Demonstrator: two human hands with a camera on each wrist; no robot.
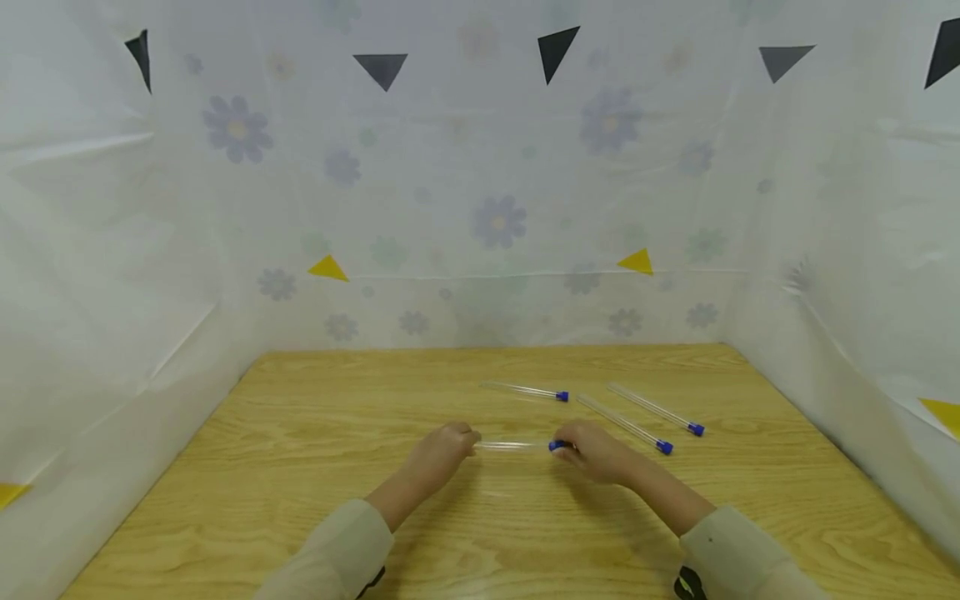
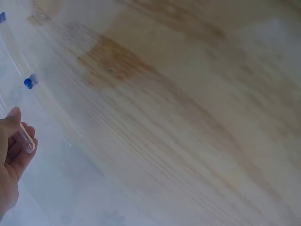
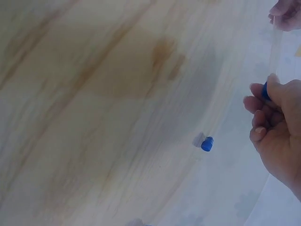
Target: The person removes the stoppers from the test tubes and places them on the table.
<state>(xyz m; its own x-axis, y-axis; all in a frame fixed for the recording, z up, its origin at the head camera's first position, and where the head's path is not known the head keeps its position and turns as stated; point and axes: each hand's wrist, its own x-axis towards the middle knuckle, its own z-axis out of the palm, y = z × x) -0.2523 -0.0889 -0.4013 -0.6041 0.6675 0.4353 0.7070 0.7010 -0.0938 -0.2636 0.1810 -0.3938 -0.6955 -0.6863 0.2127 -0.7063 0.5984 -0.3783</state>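
A clear test tube (image 1: 513, 446) with a blue cap (image 1: 556, 445) lies level between the two hands, just above the table. The left hand (image 1: 441, 454) pinches its rounded clear end; in the left wrist view that tube end (image 2: 28, 143) pokes out past the fingers. At the other end, the right hand (image 1: 596, 452) grips the blue cap between thumb and fingers, as the right wrist view also shows with the cap (image 3: 265, 91) partly covered. Whether the cap is fully seated cannot be seen.
Three more blue-capped tubes lie on the wooden table (image 1: 300, 417): one tube (image 1: 528, 390) behind the held one, another tube (image 1: 626, 425) by the right hand, and a third tube (image 1: 656, 408) farther right. Pale flowered sheeting (image 1: 427, 183) walls the back and sides.
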